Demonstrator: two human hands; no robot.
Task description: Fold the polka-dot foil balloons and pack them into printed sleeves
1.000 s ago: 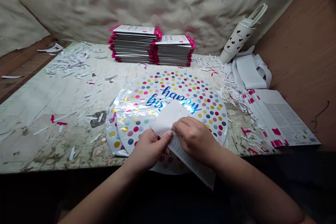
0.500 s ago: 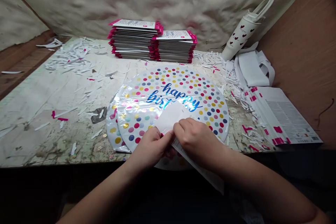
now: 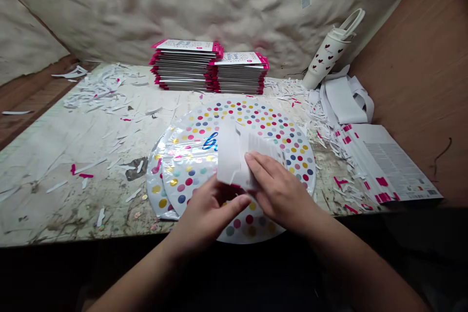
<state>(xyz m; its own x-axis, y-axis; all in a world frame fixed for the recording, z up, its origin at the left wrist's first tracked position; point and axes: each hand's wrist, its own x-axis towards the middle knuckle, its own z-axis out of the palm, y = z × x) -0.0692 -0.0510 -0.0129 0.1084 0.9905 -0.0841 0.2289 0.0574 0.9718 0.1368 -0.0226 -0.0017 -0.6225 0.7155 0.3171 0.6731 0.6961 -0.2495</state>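
Observation:
Between my hands is a white printed card sleeve point(image 3: 230, 153), partly folded and smeared by motion. My left hand point(image 3: 210, 207) grips its lower edge, the thumb stretched to the right. The fingers of my right hand point(image 3: 278, 190) press on its right side. Beneath lie round foil balloons point(image 3: 294, 134), flat and overlapping, white with coloured dots; their front edge reaches past the table edge. The sleeve covers most of the blue lettering on the top balloon.
Two stacks of pink-edged packs point(image 3: 183, 66) stand at the back. A white tumbler with hearts point(image 3: 325, 58) leans at the back right, beside a loop of white paper point(image 3: 343, 100). Flat printed card sleeves point(image 3: 398, 161) lie at the right. Paper scraps point(image 3: 98, 87) litter the table point(image 3: 109, 156).
The card sleeve has swung from slanting down to the right to standing more upright over the lettering. My right hand has opened from a pinch to straighter fingers along its side.

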